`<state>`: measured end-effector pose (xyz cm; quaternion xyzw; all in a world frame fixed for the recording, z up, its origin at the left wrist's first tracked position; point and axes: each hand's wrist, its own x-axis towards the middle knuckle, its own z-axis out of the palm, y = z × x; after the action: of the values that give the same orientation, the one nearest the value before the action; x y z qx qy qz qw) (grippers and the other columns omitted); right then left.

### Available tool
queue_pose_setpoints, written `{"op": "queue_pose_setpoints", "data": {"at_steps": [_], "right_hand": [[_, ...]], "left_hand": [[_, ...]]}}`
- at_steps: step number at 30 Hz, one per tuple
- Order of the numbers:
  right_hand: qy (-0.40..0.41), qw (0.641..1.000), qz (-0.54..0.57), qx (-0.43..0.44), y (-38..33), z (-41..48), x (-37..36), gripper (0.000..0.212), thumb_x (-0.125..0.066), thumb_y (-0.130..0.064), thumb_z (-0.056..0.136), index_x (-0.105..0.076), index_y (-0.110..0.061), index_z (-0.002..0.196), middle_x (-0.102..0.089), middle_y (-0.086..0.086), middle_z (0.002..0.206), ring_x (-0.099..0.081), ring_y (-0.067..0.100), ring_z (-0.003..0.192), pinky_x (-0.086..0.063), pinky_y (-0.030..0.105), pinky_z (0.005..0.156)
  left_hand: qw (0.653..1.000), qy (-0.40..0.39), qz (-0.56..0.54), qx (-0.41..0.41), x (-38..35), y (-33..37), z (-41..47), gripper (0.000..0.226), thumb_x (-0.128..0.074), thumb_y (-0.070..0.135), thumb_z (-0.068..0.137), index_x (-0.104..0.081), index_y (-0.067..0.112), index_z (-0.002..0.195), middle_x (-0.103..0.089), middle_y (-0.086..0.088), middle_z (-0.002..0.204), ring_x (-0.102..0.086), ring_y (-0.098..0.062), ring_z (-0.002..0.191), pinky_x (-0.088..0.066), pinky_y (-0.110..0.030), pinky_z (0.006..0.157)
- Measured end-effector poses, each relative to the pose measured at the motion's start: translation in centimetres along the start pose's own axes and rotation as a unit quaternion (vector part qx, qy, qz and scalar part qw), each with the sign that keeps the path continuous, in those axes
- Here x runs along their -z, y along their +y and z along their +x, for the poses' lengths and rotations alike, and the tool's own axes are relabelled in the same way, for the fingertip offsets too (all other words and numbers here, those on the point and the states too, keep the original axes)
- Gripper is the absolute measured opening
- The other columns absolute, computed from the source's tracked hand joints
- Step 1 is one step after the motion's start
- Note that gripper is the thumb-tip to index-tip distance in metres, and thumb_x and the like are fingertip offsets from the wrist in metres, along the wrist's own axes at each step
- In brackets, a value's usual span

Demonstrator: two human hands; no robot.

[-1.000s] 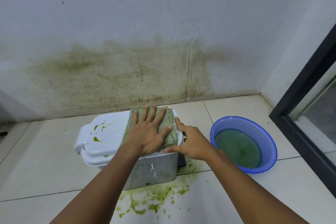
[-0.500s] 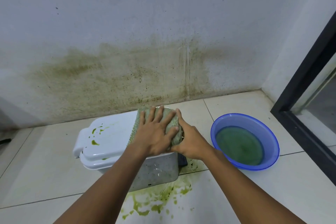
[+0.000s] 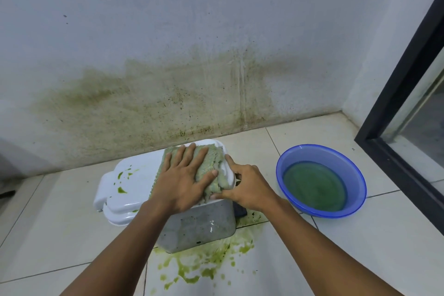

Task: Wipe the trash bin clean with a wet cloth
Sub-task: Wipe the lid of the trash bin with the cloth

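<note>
A grey trash bin (image 3: pixel 199 226) with a white lid (image 3: pixel 129 190) stands on the tiled floor near the wall. Green splashes mark the left part of the lid. A greenish wet cloth (image 3: pixel 212 164) lies on the right part of the lid. My left hand (image 3: pixel 182 178) presses flat on the cloth with fingers spread. My right hand (image 3: pixel 245 185) holds the lid's right edge, its thumb at the cloth's near corner and its index finger along the rim.
A blue basin (image 3: pixel 322 151) of greenish water sits on the floor to the right of the bin. Green liquid (image 3: pixel 204 264) is spilled on the tiles in front of the bin. The stained wall (image 3: pixel 168 94) is behind; a black door frame (image 3: pixel 396 127) stands at the right.
My left hand and the cloth have shifted slightly along the right part of the lid. My right hand stays at the lid's right edge.
</note>
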<state>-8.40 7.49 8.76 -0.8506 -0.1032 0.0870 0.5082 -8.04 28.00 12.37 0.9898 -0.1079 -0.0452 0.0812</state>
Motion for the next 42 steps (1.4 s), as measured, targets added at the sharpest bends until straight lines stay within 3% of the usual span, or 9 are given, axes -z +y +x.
{"op": "queue_pose_setpoints", "data": {"at_steps": [7, 9, 14, 17, 24, 29, 33, 37, 42], "right_hand": [[-0.002, 0.998, 0.061, -0.019, -0.2, 0.2, -0.1, 0.148, -0.092, -0.063, 0.046, 0.018, -0.061, 0.144, -0.059, -0.007, 0.139, -0.059, 0.017, 0.123, -0.053, 0.044, 0.1], [-0.008, 0.998, 0.065, -0.024, 0.0, 0.5, 0.0, 0.148, -0.094, -0.061, 0.044, 0.014, -0.061, 0.146, -0.059, -0.006, 0.139, -0.059, 0.017, 0.124, -0.053, 0.044, 0.1], [-0.017, 0.999, 0.052, -0.001, 0.5, 0.7, 0.0, 0.128, -0.091, -0.046, 0.053, -0.018, -0.03, 0.157, -0.068, -0.011, 0.123, -0.066, 0.002, 0.107, -0.059, 0.031, 0.089], [-0.024, 0.998, 0.05, 0.012, 0.1, 0.4, 0.0, 0.118, -0.094, -0.054, 0.05, -0.035, -0.035, 0.151, -0.069, -0.014, 0.122, -0.064, 0.001, 0.11, -0.057, 0.033, 0.093], [-0.05, 0.998, -0.048, -0.009, -1.9, 0.8, -0.3, 0.124, -0.072, -0.08, 0.057, -0.004, -0.046, 0.155, -0.032, -0.005, 0.16, -0.035, 0.02, 0.144, -0.04, 0.037, 0.109], [-0.087, 0.99, -0.11, -0.012, -1.7, 1.1, 0.8, 0.135, -0.088, -0.058, 0.052, -0.002, -0.046, 0.155, -0.043, -0.005, 0.147, -0.043, 0.021, 0.131, -0.047, 0.038, 0.103], [-0.075, 0.986, -0.151, -0.011, -2.5, 1.4, 0.8, 0.136, -0.092, -0.047, 0.054, -0.001, -0.047, 0.155, -0.045, 0.0, 0.144, -0.045, 0.023, 0.126, -0.049, 0.036, 0.097], [-0.095, 0.966, -0.239, -0.004, -3.4, 2.0, 0.1, 0.141, -0.092, -0.053, 0.048, 0.011, -0.065, 0.144, -0.01, 0.006, 0.166, -0.028, 0.035, 0.144, -0.042, 0.048, 0.108], [-0.095, 0.968, -0.234, -0.002, -3.1, 2.3, -0.2, 0.139, -0.086, -0.074, 0.038, 0.006, -0.068, 0.143, -0.015, 0.004, 0.164, -0.028, 0.033, 0.144, -0.04, 0.051, 0.11]], "left_hand": [[0.999, -0.037, 0.021, 0.027, 0.6, 3.2, 4.2, 0.068, -0.015, 0.07, 0.101, 0.002, 0.046, 0.163, 0.01, -0.004, 0.174, 0.013, -0.032, 0.16, 0.015, -0.062, 0.123], [0.999, -0.037, 0.016, 0.014, 0.5, 3.3, 4.1, 0.067, -0.015, 0.07, 0.101, 0.0, 0.048, 0.162, 0.01, -0.002, 0.174, 0.014, -0.031, 0.16, 0.015, -0.061, 0.123], [0.999, -0.017, 0.001, -0.029, -0.4, 1.6, 1.2, 0.077, -0.002, 0.084, 0.087, 0.002, 0.056, 0.159, 0.008, 0.008, 0.174, 0.017, -0.018, 0.159, 0.017, -0.053, 0.125], [1.0, -0.022, -0.001, 0.006, 0.2, 1.1, 2.6, 0.079, -0.009, 0.084, 0.091, 0.002, 0.05, 0.161, 0.008, 0.006, 0.174, 0.014, -0.019, 0.16, 0.016, -0.052, 0.126], [0.999, 0.004, -0.009, 0.051, 0.1, -3.5, 0.3, 0.091, 0.0, 0.091, 0.082, 0.002, 0.048, 0.162, 0.007, 0.008, 0.174, 0.014, -0.015, 0.16, 0.014, -0.048, 0.127], [0.992, 0.025, -0.003, 0.121, 1.1, -10.3, -3.2, 0.092, 0.003, 0.093, 0.081, 0.001, 0.048, 0.162, 0.003, 0.006, 0.174, 0.008, -0.018, 0.161, 0.011, -0.049, 0.127], [0.988, 0.017, -0.009, 0.154, 1.0, -8.5, -1.6, 0.086, -0.003, 0.084, 0.088, 0.003, 0.042, 0.164, 0.007, -0.002, 0.174, 0.011, -0.027, 0.16, 0.016, -0.056, 0.124], [0.993, 0.012, -0.015, 0.114, 0.5, -4.5, -0.3, 0.08, -0.007, 0.078, 0.095, 0.005, 0.04, 0.164, 0.011, -0.004, 0.174, 0.017, -0.029, 0.159, 0.02, -0.056, 0.122], [0.996, 0.053, -0.01, 0.065, -0.8, -6.8, -4.4, 0.079, -0.001, 0.082, 0.092, 0.003, 0.046, 0.162, 0.009, 0.008, 0.174, 0.018, -0.014, 0.159, 0.015, -0.047, 0.127]]}}
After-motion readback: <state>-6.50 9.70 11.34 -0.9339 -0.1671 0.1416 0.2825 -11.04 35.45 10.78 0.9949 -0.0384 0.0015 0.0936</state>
